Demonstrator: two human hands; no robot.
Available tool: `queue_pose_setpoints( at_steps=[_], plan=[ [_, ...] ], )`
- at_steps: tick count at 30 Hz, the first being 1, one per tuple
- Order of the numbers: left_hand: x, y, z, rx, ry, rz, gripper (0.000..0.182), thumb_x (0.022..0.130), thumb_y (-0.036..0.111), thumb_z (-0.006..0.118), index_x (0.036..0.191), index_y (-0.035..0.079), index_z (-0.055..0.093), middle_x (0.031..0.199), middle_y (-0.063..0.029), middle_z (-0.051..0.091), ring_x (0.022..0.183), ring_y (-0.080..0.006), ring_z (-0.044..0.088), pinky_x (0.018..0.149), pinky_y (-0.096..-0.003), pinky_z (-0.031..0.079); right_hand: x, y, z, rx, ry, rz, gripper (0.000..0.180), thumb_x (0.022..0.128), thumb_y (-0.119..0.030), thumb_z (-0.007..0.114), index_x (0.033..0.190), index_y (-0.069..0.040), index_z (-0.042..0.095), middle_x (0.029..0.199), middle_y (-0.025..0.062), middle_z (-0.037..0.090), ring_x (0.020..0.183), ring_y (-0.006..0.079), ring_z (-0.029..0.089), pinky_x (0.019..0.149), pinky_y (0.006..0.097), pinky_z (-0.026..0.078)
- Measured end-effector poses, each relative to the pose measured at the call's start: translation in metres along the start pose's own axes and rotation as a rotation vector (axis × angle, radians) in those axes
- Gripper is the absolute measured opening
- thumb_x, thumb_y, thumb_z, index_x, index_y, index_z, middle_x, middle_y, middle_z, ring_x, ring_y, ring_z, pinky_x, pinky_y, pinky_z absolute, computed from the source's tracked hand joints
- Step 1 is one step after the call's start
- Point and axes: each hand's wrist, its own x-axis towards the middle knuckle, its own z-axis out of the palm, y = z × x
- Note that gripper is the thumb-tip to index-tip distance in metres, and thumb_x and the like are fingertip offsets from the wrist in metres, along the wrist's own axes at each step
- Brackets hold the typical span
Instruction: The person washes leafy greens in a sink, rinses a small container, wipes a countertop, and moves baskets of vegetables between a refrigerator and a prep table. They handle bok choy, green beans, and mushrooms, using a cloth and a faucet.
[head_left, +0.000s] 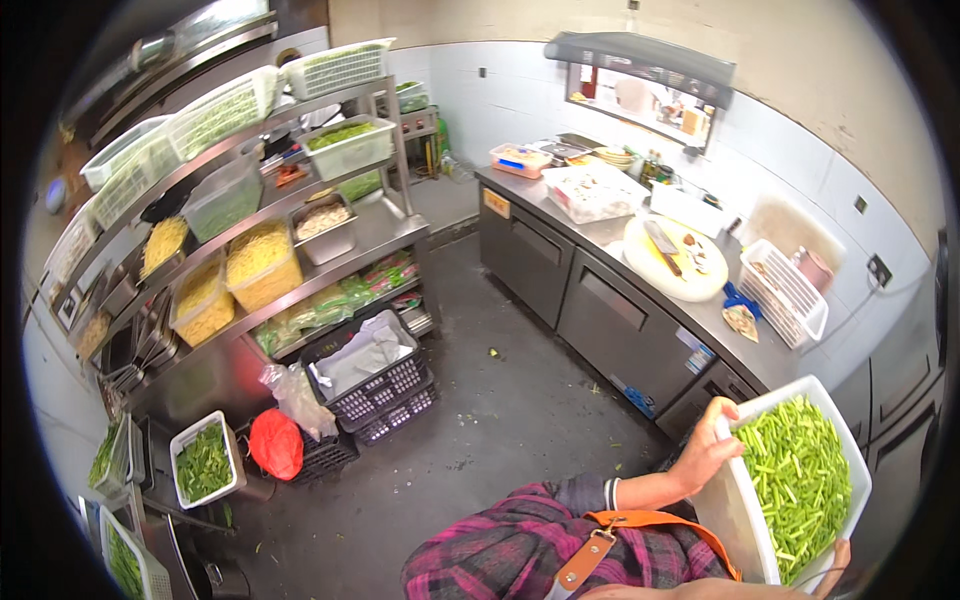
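Note:
A white plastic bin (739, 487) full of cut green vegetable stems (799, 480) is held against the front of my body at the lower right. My left hand (705, 454) grips the bin's rim on its upper left side. Only part of my right hand (836, 566) shows at the bin's lower right edge, gripping that side; the rest is hidden by the bin and by my forearm. Beyond the bin, on a steel counter, a cleaver (663, 246) lies on a round cutting board (637, 277) with some cut pieces.
Along the right wall runs the steel counter (772, 356), holding a white basket (814, 311) and a bin of pale food (592, 191). Steel shelves (360, 240) with food bins stand left. Black crates (382, 382), a red bag (276, 444) and a bin of leafy greens (202, 465) sit low down.

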Motion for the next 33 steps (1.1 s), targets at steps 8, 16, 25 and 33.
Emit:
queue_pose_setpoints(
  at_steps=[8, 16, 25, 33],
  plan=[
    [0.04, 0.069, -0.113, 0.063, 0.284, 0.2, 0.035, 0.067, -0.004, 0.055, 0.097, 0.01, 0.042, 0.088, 0.0002, 0.041, 0.078, -0.0081, 0.043, 0.067, -0.0218, 0.039, 0.045, 0.013, 0.183, 0.213, -0.4, -0.001, 0.027, 0.082, -0.029, 0.053, 0.087, -0.002, 0.056, 0.072, -0.0031, 0.048, 0.062, 0.0082, 0.043, 0.056, 0.0248, 0.034],
    [0.115, 0.111, -0.2, 0.113, 0.48, 0.385, 0.035, 0.069, -0.005, 0.053, 0.098, 0.011, 0.041, 0.084, 0.0, 0.045, 0.072, -0.0068, 0.046, 0.063, -0.0208, 0.04, 0.115, -0.001, 0.403, 0.345, -0.771, -0.041, 0.027, 0.084, -0.029, 0.052, 0.087, -0.002, 0.056, 0.072, -0.0035, 0.048, 0.062, 0.0082, 0.042, 0.057, 0.0245, 0.034],
    [0.166, 0.173, -0.286, 0.185, 0.747, 0.656, 0.038, 0.063, -0.008, 0.051, 0.096, 0.008, 0.043, 0.089, -0.0031, 0.044, 0.083, -0.0131, 0.046, 0.074, -0.0246, 0.038, 0.134, -0.063, 0.613, 0.347, -1.09, -0.083, 0.017, 0.077, -0.02, 0.054, 0.079, -0.004, 0.056, 0.067, -0.0037, 0.048, 0.058, 0.0066, 0.044, 0.052, 0.0231, 0.035],
    [0.236, 0.245, -0.4, 0.156, 0.767, 0.703, 0.038, 0.063, -0.008, 0.048, 0.096, 0.009, 0.041, 0.093, -0.0072, 0.05, 0.084, -0.0143, 0.048, 0.075, -0.0241, 0.038, 0.111, -0.098, 0.793, 0.537, -1.104, -0.073, 0.013, 0.074, -0.015, 0.054, 0.076, -0.002, 0.056, 0.068, -0.0012, 0.05, 0.059, 0.0074, 0.045, 0.053, 0.0245, 0.035]
  ],
)
